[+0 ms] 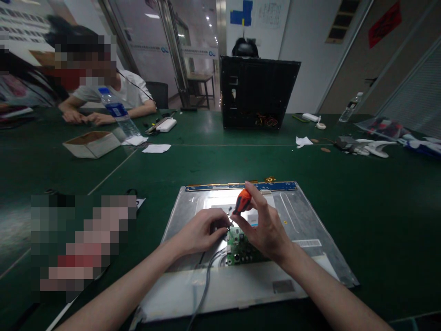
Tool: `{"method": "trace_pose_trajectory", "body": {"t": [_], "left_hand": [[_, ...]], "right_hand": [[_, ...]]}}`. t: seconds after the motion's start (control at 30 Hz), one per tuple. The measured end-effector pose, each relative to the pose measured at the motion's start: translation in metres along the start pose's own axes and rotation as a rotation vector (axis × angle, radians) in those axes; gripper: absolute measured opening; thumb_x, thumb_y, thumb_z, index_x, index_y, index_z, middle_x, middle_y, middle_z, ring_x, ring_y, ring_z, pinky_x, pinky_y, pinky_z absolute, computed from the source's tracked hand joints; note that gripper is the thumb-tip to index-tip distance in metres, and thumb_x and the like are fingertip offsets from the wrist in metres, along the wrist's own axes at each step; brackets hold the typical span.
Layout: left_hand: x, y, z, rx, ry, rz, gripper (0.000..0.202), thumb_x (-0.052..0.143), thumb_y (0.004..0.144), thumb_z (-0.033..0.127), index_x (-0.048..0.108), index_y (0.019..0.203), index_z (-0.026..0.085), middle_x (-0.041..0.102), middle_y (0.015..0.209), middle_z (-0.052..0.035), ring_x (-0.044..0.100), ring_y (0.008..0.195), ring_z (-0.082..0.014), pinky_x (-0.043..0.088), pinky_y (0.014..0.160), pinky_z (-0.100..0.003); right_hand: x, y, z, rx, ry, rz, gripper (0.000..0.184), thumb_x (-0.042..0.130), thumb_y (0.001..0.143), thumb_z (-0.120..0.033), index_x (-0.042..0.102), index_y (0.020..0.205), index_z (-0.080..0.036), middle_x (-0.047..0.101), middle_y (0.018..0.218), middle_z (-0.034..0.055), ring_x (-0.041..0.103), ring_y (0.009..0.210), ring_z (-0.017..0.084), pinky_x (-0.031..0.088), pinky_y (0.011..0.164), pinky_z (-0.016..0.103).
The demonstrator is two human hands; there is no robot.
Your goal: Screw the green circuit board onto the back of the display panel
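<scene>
A flat silver display panel (310,225) lies back-up on the green table in front of me. A small green circuit board (239,246) sits on its middle, with a grey cable (206,280) running off toward me. My right hand (265,227) is closed round an orange-handled screwdriver (243,201), tip down at the board's upper left corner. My left hand (203,230) rests on the panel beside that corner, fingers curled and pinching near the screwdriver tip; what they hold is hidden.
A black open computer case (258,92) stands at the far middle. At the far left sits another person (113,99), with a water bottle (117,112), a cardboard box (91,143) and paper scraps. White parts (374,148) lie at the right.
</scene>
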State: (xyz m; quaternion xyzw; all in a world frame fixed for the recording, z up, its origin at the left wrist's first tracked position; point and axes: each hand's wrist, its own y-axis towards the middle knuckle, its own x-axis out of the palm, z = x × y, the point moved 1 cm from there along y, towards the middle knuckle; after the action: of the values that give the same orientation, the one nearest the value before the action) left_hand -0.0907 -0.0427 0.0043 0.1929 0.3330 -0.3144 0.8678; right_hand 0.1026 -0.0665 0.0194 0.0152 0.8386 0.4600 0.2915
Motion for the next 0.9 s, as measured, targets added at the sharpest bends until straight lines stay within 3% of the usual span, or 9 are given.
{"method": "trace_pose_trajectory", "body": {"t": [0.9], "left_hand": [[0.0005,-0.0007,-0.0019,-0.001,-0.006,0.005,0.007,0.054,0.089,0.019,0.060,0.085,0.017,0.060,0.077,-0.0019,0.053,0.068,-0.0164,0.040,0.063,-0.028]], "right_hand": [[-0.0004,-0.0006,-0.0007,0.024,0.011,0.038,0.074,0.059,0.092,-0.025,0.017,0.153,-0.025,0.064,0.090,0.0031,0.065,0.073,0.018,0.058,0.067,0.033]]}}
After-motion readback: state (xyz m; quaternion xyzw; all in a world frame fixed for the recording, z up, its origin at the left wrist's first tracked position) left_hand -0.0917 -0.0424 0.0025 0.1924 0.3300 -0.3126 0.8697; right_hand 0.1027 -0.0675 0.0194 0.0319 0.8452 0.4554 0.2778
